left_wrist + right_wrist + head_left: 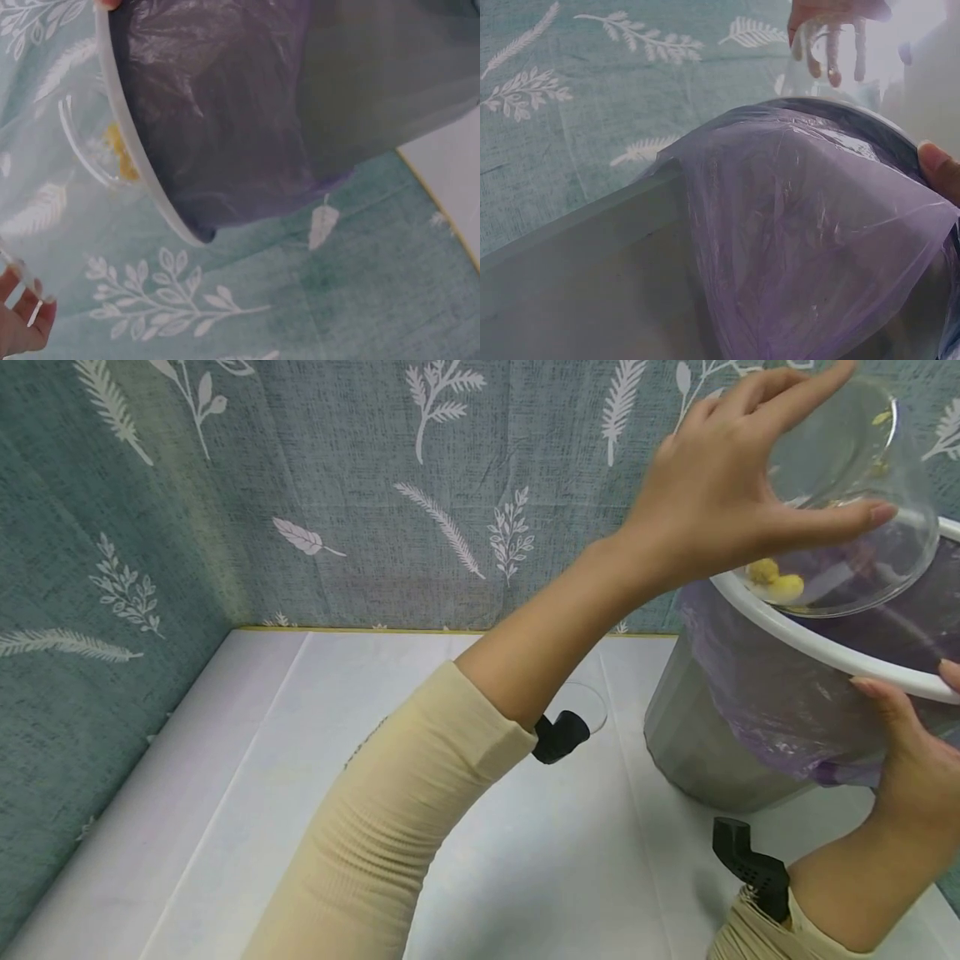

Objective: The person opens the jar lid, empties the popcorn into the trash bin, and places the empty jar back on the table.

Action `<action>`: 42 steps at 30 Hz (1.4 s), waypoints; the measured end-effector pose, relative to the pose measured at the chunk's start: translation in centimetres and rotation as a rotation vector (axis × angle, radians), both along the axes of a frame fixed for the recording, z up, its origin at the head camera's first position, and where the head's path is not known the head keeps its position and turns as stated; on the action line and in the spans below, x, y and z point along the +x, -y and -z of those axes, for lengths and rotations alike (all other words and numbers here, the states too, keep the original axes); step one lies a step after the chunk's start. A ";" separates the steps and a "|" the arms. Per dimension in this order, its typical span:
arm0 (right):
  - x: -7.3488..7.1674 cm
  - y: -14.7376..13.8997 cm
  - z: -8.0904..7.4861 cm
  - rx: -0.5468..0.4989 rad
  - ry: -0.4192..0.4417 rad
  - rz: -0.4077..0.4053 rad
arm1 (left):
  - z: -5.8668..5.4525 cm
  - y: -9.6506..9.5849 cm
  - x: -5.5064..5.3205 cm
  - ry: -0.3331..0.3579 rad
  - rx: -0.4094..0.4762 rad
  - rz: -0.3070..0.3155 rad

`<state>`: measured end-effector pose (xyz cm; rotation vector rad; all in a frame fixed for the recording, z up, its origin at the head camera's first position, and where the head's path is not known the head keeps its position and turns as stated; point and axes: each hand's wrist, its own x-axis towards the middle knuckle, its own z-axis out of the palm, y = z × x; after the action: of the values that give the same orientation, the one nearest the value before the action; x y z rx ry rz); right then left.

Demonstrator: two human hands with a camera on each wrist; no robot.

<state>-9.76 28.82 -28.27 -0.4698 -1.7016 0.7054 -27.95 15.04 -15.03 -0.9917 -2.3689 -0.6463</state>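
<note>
In the head view my left hand (705,497) holds a clear bowl (903,547), tilted above the opening of a grey bin, thumb on the near side and fingers across the far side. Yellow scraps (786,587) cling inside the bowl near its lower edge. My right hand (922,768) grips the white rim (832,652) of the bin (682,727). A purple liner bag (780,718) is folded over that rim. The right wrist view shows the liner (802,225) close up, with the left hand's fingers (832,56) seen through the bowl.
The bin stands tilted on a white panelled surface (300,793). Green-blue cloth with white leaf prints (360,535) hangs behind and at the left. Black camera mounts (562,739) sit on both wrists.
</note>
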 end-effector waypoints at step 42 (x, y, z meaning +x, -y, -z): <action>-0.2 -0.2 0.0 -0.002 -0.048 -0.044 | 4.7 11.0 7.7 0.331 0.274 0.266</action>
<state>-9.98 28.99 -28.26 -0.4142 -1.6703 0.7449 -20.29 4.05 -19.73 -1.1565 -2.3479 -1.2869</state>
